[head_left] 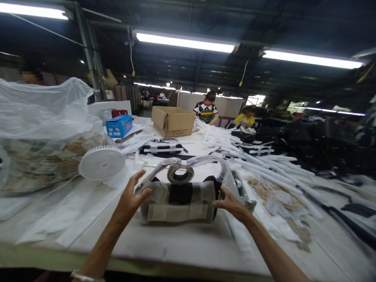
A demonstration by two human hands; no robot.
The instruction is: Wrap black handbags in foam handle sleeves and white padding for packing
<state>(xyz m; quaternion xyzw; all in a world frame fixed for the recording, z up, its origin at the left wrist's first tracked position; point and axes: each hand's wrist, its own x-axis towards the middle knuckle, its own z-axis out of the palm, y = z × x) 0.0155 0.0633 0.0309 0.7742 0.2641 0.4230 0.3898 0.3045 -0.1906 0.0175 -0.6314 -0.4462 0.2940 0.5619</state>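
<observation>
A grey-and-black handbag stands on the table before me, with pale wrapping on its front and its handles. A ring-shaped wrapped piece sits at the middle of its top. My left hand is at the bag's left end, thumb and fingers spread wide, the thumb tip overlapping the bag's side in view. At the opposite end, my right hand has thumb and fingers about the bag's black edge. Part of the right fingers is hidden.
A white fan and a big clear plastic sack stand left. Behind are a blue box, an open carton and white wrapped strips. Brown scraps lie right. Two people work across the table.
</observation>
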